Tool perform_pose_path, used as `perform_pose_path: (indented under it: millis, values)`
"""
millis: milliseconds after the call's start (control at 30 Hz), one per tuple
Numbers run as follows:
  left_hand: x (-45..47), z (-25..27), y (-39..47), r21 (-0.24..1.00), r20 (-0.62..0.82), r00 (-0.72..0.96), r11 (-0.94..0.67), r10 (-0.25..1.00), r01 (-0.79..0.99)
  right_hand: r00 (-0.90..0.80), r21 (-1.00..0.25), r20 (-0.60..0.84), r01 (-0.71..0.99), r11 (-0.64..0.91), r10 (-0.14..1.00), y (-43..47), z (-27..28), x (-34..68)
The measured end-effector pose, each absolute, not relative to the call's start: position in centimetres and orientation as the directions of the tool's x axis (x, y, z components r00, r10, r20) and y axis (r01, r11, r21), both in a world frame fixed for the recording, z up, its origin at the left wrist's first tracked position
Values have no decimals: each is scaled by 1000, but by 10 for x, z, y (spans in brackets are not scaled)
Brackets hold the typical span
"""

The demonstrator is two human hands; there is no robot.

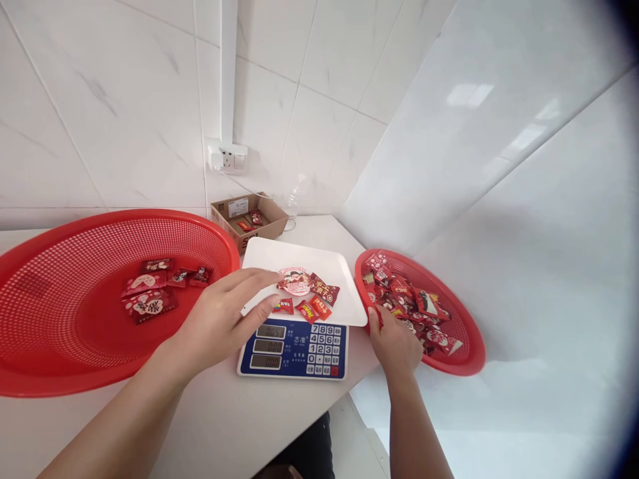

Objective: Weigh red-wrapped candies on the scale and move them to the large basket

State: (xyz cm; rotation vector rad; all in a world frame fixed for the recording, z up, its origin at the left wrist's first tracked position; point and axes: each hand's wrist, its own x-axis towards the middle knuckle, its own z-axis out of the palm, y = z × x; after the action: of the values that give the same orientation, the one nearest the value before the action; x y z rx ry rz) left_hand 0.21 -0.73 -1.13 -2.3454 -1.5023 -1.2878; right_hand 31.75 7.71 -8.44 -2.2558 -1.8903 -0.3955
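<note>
**Small red basket (469, 359) in the right grip (399, 346), packets (323, 289) on the scale (300, 342)**

A white surface (214, 426) carries everything, its left part filled by a large red basket (90, 326), perforated, with a few packets on its floor. The small red basket, heaped with glossy wrappers, sits at the surface's right edge; how far it overhangs I cannot tell. The right grip is closed on its near-left rim. The scale stands between, blue-panelled, under a white pan (299, 251). Behind it, near the back edge, is an open cardboard box (269, 229). The left grip (219, 313) is open, fingers extended over the pan's left edge. The packets there are red and brown, lying clustered at the pan's middle.

Bare room runs from the scale to the front edge, and towards the back right corner; the gap beside the large red basket is tight.
</note>
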Motion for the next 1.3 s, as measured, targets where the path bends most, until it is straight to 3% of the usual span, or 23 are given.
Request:
perform_pose_path:
  millis: [167,333,800,1100,1200,1300]
  values:
    - [3,-15,-5,247,576,339,-553,744,795,167,28,289,983,-183,943,77,-83,316]
    - [1,-17,-5,215,592,346,-556,728,803,162,20,310,984,-176,937,77,-83,316]
    - [4,-13,-5,388,588,168,-458,791,800,163,10,313,985,-175,936,77,-83,317]
    - [2,-18,1,362,522,142,-370,841,856,137,6,333,989,-148,933,79,-87,321]
    - [4,-25,7,347,458,148,-329,877,878,118,3,340,992,-126,933,80,-89,322]
    - [16,-30,15,308,296,264,-353,918,884,113,-10,355,993,-117,928,79,-89,323]
